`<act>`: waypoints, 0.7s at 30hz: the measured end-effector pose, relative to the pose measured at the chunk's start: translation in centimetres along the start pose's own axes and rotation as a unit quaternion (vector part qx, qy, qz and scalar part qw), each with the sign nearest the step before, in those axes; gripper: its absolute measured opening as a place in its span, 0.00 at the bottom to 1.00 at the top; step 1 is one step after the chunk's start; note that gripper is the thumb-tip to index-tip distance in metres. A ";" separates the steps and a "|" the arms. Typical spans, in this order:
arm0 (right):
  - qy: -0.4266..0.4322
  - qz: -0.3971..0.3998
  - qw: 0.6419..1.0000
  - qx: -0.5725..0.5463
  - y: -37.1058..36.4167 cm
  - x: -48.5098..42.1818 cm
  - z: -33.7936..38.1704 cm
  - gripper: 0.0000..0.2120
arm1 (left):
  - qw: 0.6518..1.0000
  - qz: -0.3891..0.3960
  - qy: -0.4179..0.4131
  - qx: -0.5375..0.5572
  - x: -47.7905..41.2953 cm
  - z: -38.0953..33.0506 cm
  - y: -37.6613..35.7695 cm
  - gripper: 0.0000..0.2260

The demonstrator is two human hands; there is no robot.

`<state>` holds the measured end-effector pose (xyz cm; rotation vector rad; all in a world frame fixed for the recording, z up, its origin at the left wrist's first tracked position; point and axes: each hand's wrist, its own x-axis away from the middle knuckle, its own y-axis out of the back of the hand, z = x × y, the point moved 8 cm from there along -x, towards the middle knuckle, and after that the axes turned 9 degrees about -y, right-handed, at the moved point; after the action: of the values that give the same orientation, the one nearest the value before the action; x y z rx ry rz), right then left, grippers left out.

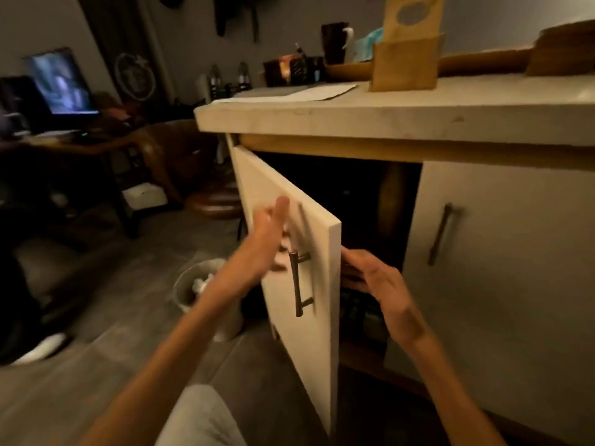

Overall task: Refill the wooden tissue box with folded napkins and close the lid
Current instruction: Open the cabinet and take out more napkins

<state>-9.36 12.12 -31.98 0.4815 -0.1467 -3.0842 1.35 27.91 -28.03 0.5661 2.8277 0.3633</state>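
Note:
The wooden tissue box (404, 64) stands on the pale countertop (386, 109), its lid (413, 16) with an oval hole tipped up and open. Below it, a white cabinet door (289, 246) is swung partly open. My left hand (269, 235) is at the door's metal bar handle (297, 278), fingers around its upper part, blurred. My right hand (375, 280) is open beside the door's free edge, at the mouth of the dark cabinet. No napkins are visible.
A second cabinet door (499, 268) at right is closed. A small bin (196, 286) with crumpled paper stands on the floor at left of the open door. A mug (336, 41) and bottles sit on the counter's far side. A lit screen (62, 83) glows far left.

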 end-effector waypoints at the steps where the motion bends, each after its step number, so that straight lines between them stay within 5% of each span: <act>1: 0.003 0.036 0.999 -0.007 -1.6 -0.4 0.5 0.21 | 1.000 -0.022 0.002 -0.008 -0.7 -1.2 2.3 0.35; 5: -0.070 0.256 0.964 -0.035 -6.7 -2.8 0.5 0.22 | 0.984 0.006 0.085 -0.157 -4.6 -4.0 7.3 0.26; 7: -0.123 0.323 0.938 -0.007 -8.3 -4.8 -1.2 0.19 | 0.945 0.022 0.115 -0.307 -5.8 -4.1 8.6 0.21; 11: -0.232 0.119 0.961 0.088 -5.8 -14.0 -7.9 0.13 | 0.880 0.030 0.150 -0.450 -7.4 -3.8 10.2 0.17; 14: -0.356 -0.027 0.933 0.050 -2.7 -19.1 -13.9 0.08 | 0.821 -0.015 0.097 -0.562 -8.8 -3.9 11.2 0.24; 18: -0.445 -0.051 0.894 -0.014 -0.9 -22.9 -18.2 0.04 | 0.780 -0.074 0.043 -0.620 -11.9 -3.0 12.4 0.26; 21: -0.463 -0.072 0.881 -0.063 -0.4 -24.5 -19.7 0.15 | 0.747 -0.087 0.036 -0.658 -14.0 -2.4 13.0 0.25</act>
<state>20.01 11.49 -43.22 -1.0526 0.0911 -3.1191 17.74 33.46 -19.57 -0.0589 1.8556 2.0378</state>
